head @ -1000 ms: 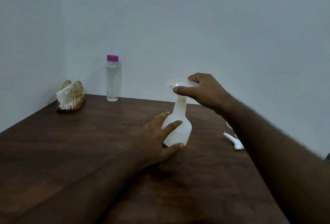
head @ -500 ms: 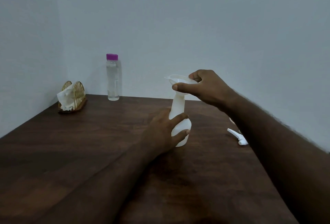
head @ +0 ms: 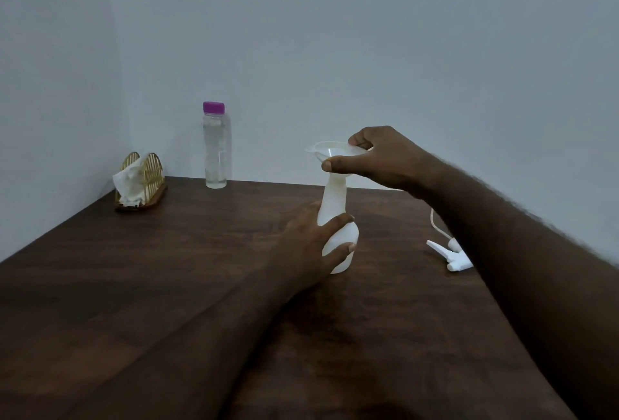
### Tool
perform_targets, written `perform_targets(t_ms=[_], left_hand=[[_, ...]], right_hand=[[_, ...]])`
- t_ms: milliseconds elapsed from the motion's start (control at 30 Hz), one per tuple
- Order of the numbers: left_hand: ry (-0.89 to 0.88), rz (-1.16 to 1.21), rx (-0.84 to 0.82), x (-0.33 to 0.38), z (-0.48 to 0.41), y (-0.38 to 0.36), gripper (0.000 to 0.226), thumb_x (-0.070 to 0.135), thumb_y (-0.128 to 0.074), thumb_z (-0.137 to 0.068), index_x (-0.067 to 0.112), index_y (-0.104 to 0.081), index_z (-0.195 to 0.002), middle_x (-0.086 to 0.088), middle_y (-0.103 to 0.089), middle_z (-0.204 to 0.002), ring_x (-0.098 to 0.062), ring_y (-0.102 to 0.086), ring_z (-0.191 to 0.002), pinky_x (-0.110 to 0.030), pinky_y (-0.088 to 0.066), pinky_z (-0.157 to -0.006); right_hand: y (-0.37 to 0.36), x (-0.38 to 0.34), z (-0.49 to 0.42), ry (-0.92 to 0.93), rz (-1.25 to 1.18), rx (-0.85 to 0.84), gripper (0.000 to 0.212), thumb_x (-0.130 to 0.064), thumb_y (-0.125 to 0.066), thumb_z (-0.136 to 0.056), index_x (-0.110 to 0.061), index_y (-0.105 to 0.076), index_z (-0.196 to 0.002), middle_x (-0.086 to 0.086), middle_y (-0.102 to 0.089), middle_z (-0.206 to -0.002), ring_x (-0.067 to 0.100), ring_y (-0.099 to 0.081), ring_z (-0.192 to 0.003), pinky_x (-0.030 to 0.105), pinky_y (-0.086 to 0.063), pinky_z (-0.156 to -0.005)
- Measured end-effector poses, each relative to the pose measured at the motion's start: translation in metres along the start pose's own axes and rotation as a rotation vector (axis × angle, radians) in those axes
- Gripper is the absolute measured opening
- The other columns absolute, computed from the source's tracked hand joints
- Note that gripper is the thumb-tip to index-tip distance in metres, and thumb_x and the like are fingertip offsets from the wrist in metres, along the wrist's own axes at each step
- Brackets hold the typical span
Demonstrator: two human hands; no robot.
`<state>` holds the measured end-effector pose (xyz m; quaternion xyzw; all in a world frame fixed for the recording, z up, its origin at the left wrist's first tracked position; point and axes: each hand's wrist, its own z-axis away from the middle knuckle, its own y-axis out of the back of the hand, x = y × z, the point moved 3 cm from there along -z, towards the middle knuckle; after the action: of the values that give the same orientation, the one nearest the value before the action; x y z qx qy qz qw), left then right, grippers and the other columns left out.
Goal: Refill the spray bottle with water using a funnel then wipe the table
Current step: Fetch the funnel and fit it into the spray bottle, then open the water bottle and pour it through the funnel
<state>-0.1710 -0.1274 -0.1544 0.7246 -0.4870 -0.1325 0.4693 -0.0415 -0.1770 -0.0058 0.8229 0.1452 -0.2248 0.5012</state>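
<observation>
Hands, two, bare: left hand grips the belly of the spray bottle, fingers curled round its near side; right hand pinches the rim of the funnel between thumb and fingers. Table — dark wood, set into a corner of pale walls. Water bottle — clear, purple cap on, upright at the far edge against the wall, well apart from the hands. Spray bottle — white, upright near the table's middle, trigger head off. Napkin holder — gold wire, white tissue inside, far left corner. Funnel — translucent white, seated in the spray bottle's neck. Spray head — white, with tube, lying on the table to the right, partly hidden by the right forearm.
</observation>
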Motion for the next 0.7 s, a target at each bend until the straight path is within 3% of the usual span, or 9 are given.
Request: perform_targets(t_ms=[167,267,333,367,433,500,600,700], left_hand=[[-0.035,0.003,0.030,-0.003,0.001,0.001,0.055,0.060,-0.043,-0.093,0.041,-0.035,-0.143,-0.006,-0.034,-0.151,-0.024,-0.037,-0.133,-0.040,-0.033,-0.108],[-0.118,-0.004,0.110,-0.003,0.004,0.006,0.068,0.063,-0.049,-0.087,0.043,-0.025,-0.147,-0.010,-0.016,-0.160,-0.029,-0.024,-0.142,-0.043,-0.026,-0.111],[-0.137,0.069,0.218,-0.005,0.008,0.015,0.079,0.066,-0.055,-0.079,0.037,-0.023,-0.146,-0.009,-0.011,-0.161,-0.029,-0.024,-0.143,-0.043,-0.026,-0.109],[-0.133,0.143,0.277,-0.007,0.009,0.021,0.082,0.065,-0.058,-0.076,0.031,-0.025,-0.143,-0.008,-0.014,-0.161,-0.029,-0.029,-0.141,-0.044,-0.028,-0.108],[-0.127,0.237,0.416,-0.013,0.013,0.034,0.078,0.057,-0.062,-0.076,0.021,-0.029,-0.137,-0.011,-0.031,-0.153,-0.027,-0.041,-0.133,-0.042,-0.037,-0.105],[-0.069,0.273,0.564,-0.027,0.016,0.047,0.064,0.045,-0.063,-0.081,0.014,-0.037,-0.131,-0.010,-0.047,-0.135,-0.020,-0.048,-0.122,-0.040,-0.045,-0.100],[0.201,0.342,0.655,-0.063,0.025,0.057,0.045,0.039,-0.060,-0.087,0.018,-0.043,-0.123,0.002,-0.052,-0.117,-0.010,-0.051,-0.106,-0.033,-0.048,-0.088],[0.483,0.432,0.616,-0.112,0.039,0.062,0.052,0.049,-0.054,-0.080,0.022,-0.041,-0.122,0.001,-0.053,-0.113,-0.015,-0.054,-0.100,-0.033,-0.045,-0.079]], right_hand=[[-0.005,-0.003,0.002,0.019,0.034,0.013,0.082,-0.070,-0.074,-0.066,-0.016,-0.057,-0.126,0.000,-0.060,-0.119,0.009,-0.056,-0.097,0.023,-0.043,-0.070],[-0.004,-0.007,0.006,-0.025,0.007,-0.016,0.106,-0.080,-0.068,-0.062,-0.019,-0.041,-0.144,0.005,-0.048,-0.143,0.019,-0.051,-0.122,0.032,-0.046,-0.090],[0.004,-0.016,0.015,0.000,-0.101,0.193,0.100,-0.079,-0.066,-0.064,-0.020,-0.044,-0.142,0.003,-0.048,-0.142,0.017,-0.050,-0.125,0.036,-0.046,-0.101],[0.010,-0.023,0.021,0.064,-0.164,0.379,0.084,-0.073,-0.067,-0.071,-0.018,-0.053,-0.133,0.001,-0.055,-0.132,0.013,-0.055,-0.118,0.033,-0.048,-0.099],[0.020,-0.042,0.039,0.301,-0.222,0.759,0.042,-0.051,-0.066,-0.086,-0.011,-0.064,-0.099,-0.001,-0.065,-0.098,0.006,-0.060,-0.091,0.028,-0.051,-0.085],[0.016,-0.064,0.059,0.541,-0.256,0.918,0.027,-0.029,-0.063,-0.092,-0.009,-0.058,-0.075,-0.001,-0.058,-0.071,0.006,-0.054,-0.070,0.026,-0.048,-0.071],[-0.026,-0.096,0.075,0.722,-0.319,0.778,0.030,-0.014,-0.063,-0.091,-0.010,-0.053,-0.063,-0.001,-0.053,-0.059,0.012,-0.051,-0.058,0.022,-0.041,-0.061],[-0.100,-0.107,0.064,0.371,-0.479,0.314,0.026,-0.027,-0.062,-0.091,-0.023,-0.055,-0.067,-0.014,-0.056,-0.060,0.000,-0.053,-0.059,0.014,-0.039,-0.058]])
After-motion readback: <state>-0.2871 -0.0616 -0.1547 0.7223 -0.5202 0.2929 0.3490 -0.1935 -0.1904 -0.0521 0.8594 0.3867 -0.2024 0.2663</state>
